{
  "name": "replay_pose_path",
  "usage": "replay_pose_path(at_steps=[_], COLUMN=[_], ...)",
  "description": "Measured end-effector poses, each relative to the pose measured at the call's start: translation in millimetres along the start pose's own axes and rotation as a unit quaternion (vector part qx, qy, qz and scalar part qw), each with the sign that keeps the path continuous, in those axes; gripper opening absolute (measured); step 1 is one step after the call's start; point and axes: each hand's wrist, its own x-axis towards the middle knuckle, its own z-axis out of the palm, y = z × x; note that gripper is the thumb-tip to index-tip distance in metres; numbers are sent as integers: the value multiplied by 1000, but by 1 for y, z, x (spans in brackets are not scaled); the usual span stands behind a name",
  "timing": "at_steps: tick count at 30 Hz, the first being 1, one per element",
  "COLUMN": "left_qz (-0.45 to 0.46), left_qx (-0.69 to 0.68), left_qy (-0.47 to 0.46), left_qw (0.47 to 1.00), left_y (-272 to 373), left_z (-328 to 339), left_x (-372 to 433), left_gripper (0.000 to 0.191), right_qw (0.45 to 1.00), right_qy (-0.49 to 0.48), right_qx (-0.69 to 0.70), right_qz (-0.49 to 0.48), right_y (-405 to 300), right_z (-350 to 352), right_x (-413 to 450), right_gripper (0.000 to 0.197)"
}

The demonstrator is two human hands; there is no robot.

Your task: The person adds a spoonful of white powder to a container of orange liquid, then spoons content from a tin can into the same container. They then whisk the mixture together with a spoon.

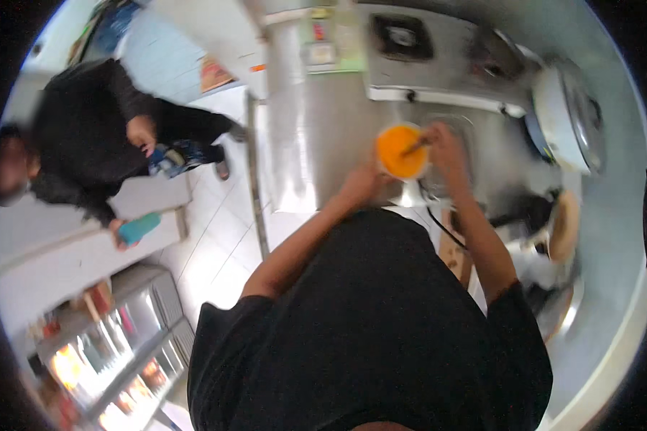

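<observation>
A pale round bowl (426,171) holds a bright orange liquid or batter (396,151). My left hand (365,183) grips the near left side of the bowl. In my right hand (446,148) is the handle of a dark utensil (416,145), its far end dipped in the orange contents. Blur hides what kind of utensil it is. The bowl is above the stainless-steel counter (323,140), by its front edge; I cannot tell whether it touches the surface.
A gas stove (401,36) stands at the back, with a large lidded pot (563,118) to the right. A black cable (445,226) hangs near my right forearm. At left, a person in dark clothes (86,124) holds a teal object (139,228). A lit display case (118,350) stands lower left.
</observation>
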Motion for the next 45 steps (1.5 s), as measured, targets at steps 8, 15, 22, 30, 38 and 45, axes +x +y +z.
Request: replay_pose_path(at_steps=[8, 15, 22, 30, 38, 45], left_qz=[73, -86, -24, 8, -39, -8], left_qx=[39, -67, -28, -129, -90, -67], left_qy=[175, -27, 16, 26, -21, -5], left_qw=[981, 994, 999, 991, 995, 998], left_y=[28, 20, 16, 15, 13, 26], left_z=[-21, -8, 0, -13, -20, -31], left_x=[-9, -2, 9, -2, 5, 2], left_gripper=[107, 129, 129, 125, 113, 114], right_qw=[995, 970, 996, 994, 978, 994], right_qy=[-27, 101, 77, 65, 208, 71], right_qx=[-70, -113, 23, 4, -3, 18], right_qz=[-69, -191, -37, -89, -16, 80], right_y=[69, 82, 69, 70, 17, 12], right_z=[-6, -1, -15, 1, -11, -46], right_x=[7, 17, 26, 13, 14, 26], right_gripper=[28, 39, 46, 40, 39, 32])
